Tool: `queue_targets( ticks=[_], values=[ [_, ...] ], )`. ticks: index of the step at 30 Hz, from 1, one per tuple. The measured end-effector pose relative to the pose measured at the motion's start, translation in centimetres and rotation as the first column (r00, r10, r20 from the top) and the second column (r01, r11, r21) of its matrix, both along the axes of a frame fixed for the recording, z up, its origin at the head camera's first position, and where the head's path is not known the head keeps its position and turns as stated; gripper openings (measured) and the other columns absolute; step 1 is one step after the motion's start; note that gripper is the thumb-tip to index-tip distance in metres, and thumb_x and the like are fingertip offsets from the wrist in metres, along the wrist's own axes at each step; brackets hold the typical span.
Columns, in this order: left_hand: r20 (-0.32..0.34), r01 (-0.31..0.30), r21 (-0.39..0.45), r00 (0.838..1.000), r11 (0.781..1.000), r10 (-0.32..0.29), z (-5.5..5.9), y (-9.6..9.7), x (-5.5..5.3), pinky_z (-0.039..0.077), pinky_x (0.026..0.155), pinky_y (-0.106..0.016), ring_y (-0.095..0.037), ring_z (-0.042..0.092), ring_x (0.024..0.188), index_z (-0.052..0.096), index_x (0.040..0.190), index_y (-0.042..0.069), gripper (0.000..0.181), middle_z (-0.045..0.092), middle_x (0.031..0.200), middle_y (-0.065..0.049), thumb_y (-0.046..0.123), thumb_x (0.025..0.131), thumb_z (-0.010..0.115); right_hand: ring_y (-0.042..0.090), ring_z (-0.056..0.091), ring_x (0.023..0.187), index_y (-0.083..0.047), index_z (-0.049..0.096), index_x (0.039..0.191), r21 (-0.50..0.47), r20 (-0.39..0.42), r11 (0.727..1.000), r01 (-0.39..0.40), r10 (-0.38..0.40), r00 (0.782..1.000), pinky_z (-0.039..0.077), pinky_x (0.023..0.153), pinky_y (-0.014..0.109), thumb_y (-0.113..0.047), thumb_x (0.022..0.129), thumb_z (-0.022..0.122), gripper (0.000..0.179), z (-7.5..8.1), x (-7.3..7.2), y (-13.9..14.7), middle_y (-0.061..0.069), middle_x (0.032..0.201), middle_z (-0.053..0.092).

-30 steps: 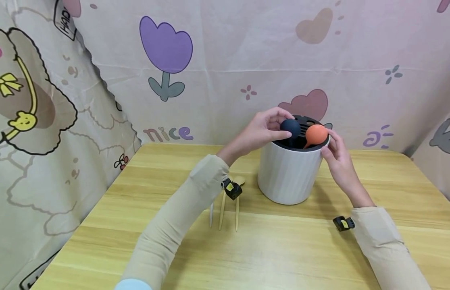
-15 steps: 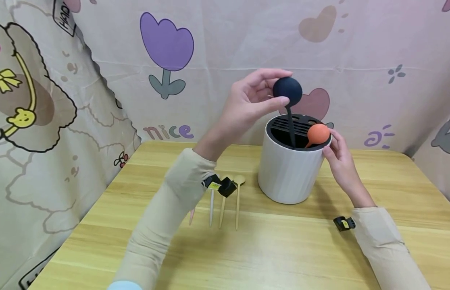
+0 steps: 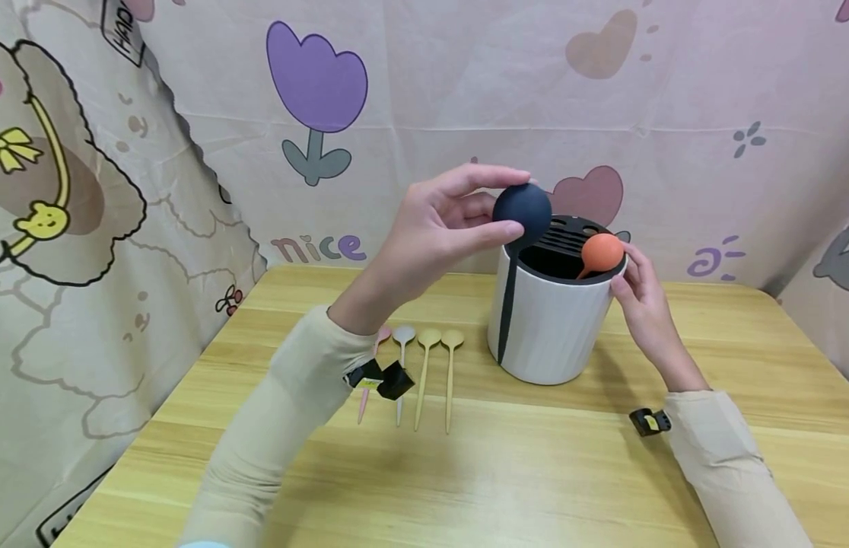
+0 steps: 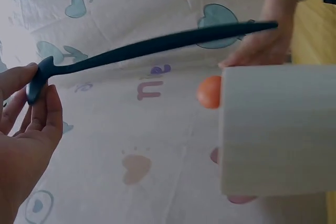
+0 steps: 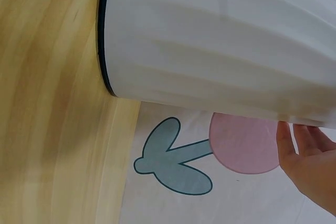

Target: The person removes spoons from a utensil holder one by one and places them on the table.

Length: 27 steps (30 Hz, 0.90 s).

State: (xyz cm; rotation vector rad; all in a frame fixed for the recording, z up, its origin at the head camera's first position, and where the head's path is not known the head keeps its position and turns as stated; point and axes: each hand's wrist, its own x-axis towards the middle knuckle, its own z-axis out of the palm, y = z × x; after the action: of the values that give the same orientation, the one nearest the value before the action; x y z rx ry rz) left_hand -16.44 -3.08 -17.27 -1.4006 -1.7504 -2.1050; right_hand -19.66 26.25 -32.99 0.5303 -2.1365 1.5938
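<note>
My left hand [image 3: 431, 224] pinches a dark blue spoon [image 3: 523, 213] by its round bowl, thumb and fingers at the bowl's edges. Its long handle hangs down in front of the white utensil holder [image 3: 551, 335], on the holder's left side. The left wrist view shows the whole spoon [image 4: 157, 45], apart from the holder. An orange spoon [image 3: 602, 253] stands in the holder, its handle mostly hidden inside. My right hand [image 3: 643, 312] rests against the holder's right side near the rim, its fingertips touching the wall in the right wrist view.
Several spoons lie in a row on the wooden table [image 3: 534, 472] left of the holder: a pink spoon [image 3: 363, 403], a white spoon [image 3: 403, 336] and yellow spoons [image 3: 430, 336]. The left forearm partly covers the row. A patterned cloth [image 3: 431, 76] hangs behind the table.
My left hand has lifted the dark blue spoon up out of the holder, then moved it left and down in front of it. The right hand stays at the holder's side.
</note>
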Motion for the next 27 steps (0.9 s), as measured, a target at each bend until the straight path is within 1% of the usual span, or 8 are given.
queue_targets(
  ticks=[3, 8, 11, 14, 17, 19, 24, 27],
  values=[
    [0.013, -0.007, -0.005, 1.0, 1.0, 0.007, -1.4, -0.7, -0.2, 0.054, 0.086, -0.044, -0.031, 0.065, 0.097, 0.054, 0.117, -0.02, 0.038, 0.059, 0.12, -0.023, -0.025, 0.079, 0.062, 0.009, 0.042, 0.127, -0.011, 0.027, 0.151, -0.02, -0.002, 1.0, -0.011, 0.011, 1.0, 0.036, 0.095, 0.012, -0.017, 0.104, 0.043, 0.049, 0.0, 0.0, 0.1, 0.031, 0.148, 0.031],
    [0.011, -0.075, -0.049, 0.997, 0.996, 0.076, -4.4, -2.0, -1.0, 0.055, 0.085, -0.042, -0.029, 0.065, 0.096, 0.055, 0.116, -0.019, 0.035, 0.057, 0.123, -0.025, -0.021, 0.082, 0.062, 0.006, 0.044, 0.123, -0.009, 0.026, 0.151, 0.003, 0.004, 1.0, 0.011, -0.011, 1.0, 0.037, 0.092, 0.012, -0.018, 0.104, 0.042, 0.05, 0.0, 0.2, 0.2, 0.033, 0.145, 0.033],
    [0.051, -0.112, -0.105, 0.992, 0.988, 0.118, -6.0, -2.8, -1.2, 0.054, 0.086, -0.041, -0.028, 0.064, 0.098, 0.058, 0.118, -0.016, 0.035, 0.059, 0.124, -0.021, -0.016, 0.083, 0.064, 0.007, 0.044, 0.124, -0.009, 0.025, 0.151, 0.014, 0.007, 1.0, 0.012, -0.012, 1.0, 0.038, 0.093, 0.012, -0.019, 0.104, 0.042, 0.051, 0.0, 0.2, 0.2, 0.033, 0.146, 0.032],
    [0.107, -0.136, -0.205, 0.981, 0.969, 0.16, -7.4, -3.6, -1.1, 0.055, 0.085, -0.037, -0.025, 0.065, 0.096, 0.062, 0.119, -0.009, 0.036, 0.062, 0.123, -0.013, -0.01, 0.084, 0.068, 0.008, 0.044, 0.125, -0.009, 0.026, 0.151, 0.017, 0.006, 1.0, 0.008, -0.008, 1.0, 0.039, 0.093, 0.012, -0.018, 0.104, 0.043, 0.051, 0.1, 0.2, 0.1, 0.032, 0.147, 0.031],
    [0.203, -0.116, -0.304, 0.962, 0.946, 0.183, -8.8, -4.3, -0.7, 0.055, 0.084, -0.035, -0.024, 0.065, 0.094, 0.065, 0.12, -0.004, 0.037, 0.065, 0.12, -0.009, -0.005, 0.084, 0.071, 0.008, 0.043, 0.126, -0.009, 0.026, 0.151, 0.02, 0.003, 1.0, 0.006, -0.007, 1.0, 0.039, 0.094, 0.012, -0.016, 0.104, 0.043, 0.05, 0.1, 0.2, 0.0, 0.032, 0.146, 0.032],
    [0.277, -0.077, -0.341, 0.944, 0.937, 0.178, -9.7, -4.8, -0.5, 0.055, 0.084, -0.036, -0.025, 0.066, 0.097, 0.066, 0.121, -0.003, 0.037, 0.065, 0.121, -0.009, -0.003, 0.084, 0.072, 0.009, 0.043, 0.126, -0.01, 0.027, 0.151, 0.021, 0.002, 1.0, 0.004, -0.004, 1.0, 0.039, 0.094, 0.013, -0.015, 0.104, 0.043, 0.05, 0.1, 0.2, 0.0, 0.032, 0.146, 0.032],
    [0.42, 0.041, -0.371, 0.899, 0.928, 0.128, -11.7, -6.2, -0.1, 0.053, 0.089, -0.036, -0.025, 0.064, 0.103, 0.062, 0.126, -0.004, 0.044, 0.062, 0.125, -0.013, -0.004, 0.083, 0.072, 0.009, 0.043, 0.126, -0.011, 0.027, 0.151, 0.032, 0.0, 0.999, 0.013, -0.013, 1.0, 0.038, 0.094, 0.013, -0.015, 0.104, 0.042, 0.049, 0.0, 0.1, 0.1, 0.032, 0.147, 0.032],
    [0.478, 0.089, -0.374, 0.871, 0.923, 0.11, -12.8, -7.3, 0.2, 0.053, 0.089, -0.035, -0.024, 0.063, 0.102, 0.059, 0.128, -0.005, 0.05, 0.061, 0.126, -0.015, -0.006, 0.08, 0.073, 0.01, 0.042, 0.127, -0.012, 0.027, 0.151, 0.033, 0.007, 0.999, 0.015, -0.015, 1.0, 0.038, 0.095, 0.014, -0.016, 0.104, 0.042, 0.049, 0.0, 0.2, 0.2, 0.031, 0.147, 0.032]
  ],
)
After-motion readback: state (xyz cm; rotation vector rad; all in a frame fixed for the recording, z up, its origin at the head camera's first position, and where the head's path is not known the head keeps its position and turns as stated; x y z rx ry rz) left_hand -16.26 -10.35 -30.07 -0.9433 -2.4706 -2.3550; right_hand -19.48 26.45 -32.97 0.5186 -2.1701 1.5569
